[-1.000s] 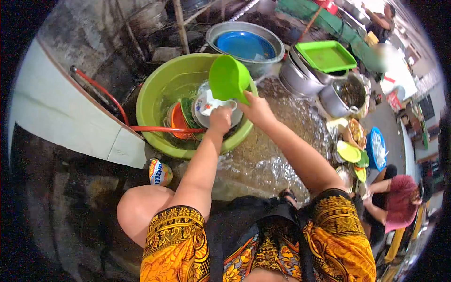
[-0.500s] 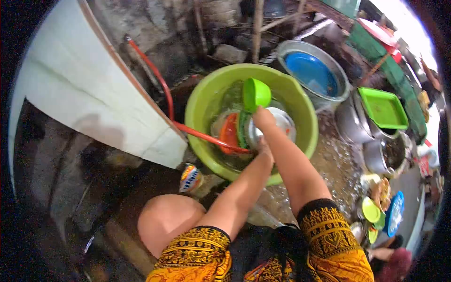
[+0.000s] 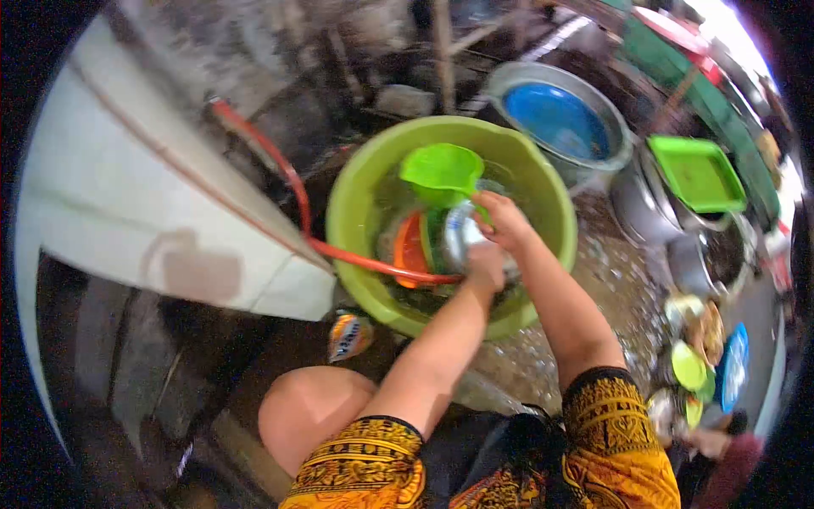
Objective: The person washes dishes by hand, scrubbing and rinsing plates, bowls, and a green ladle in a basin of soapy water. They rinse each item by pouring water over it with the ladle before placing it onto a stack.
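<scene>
A large olive-green basin [image 3: 356,161] holds water and several dishes. My right hand [image 3: 506,224] is closed round the handle of a bright green dipper [image 3: 443,170], which is held over the water. Lower in the basin, my left hand [image 3: 485,261] grips a shiny metal plate [image 3: 458,233]; its fingers are blurred and partly hidden. Left of that plate lies an orange bowl [image 3: 409,248], with a green dish [image 3: 432,242] between them. A red-orange hose [image 3: 365,260] runs over the basin's left rim, its end near my left hand.
Behind the basin stands a metal tub [image 3: 616,148] with blue inside. Metal pots [image 3: 632,208] and a green tray [image 3: 697,174] are on the right. A white panel [image 3: 102,187] borders the left, with a small packet [image 3: 349,336] near my knee. Another person's arm [image 3: 708,443] shows lower right.
The dipper has tipped from its side to a more level position, its bowl shifting left. My right hand has moved slightly right and up. The metal plate has shifted left and changed its tilt.
</scene>
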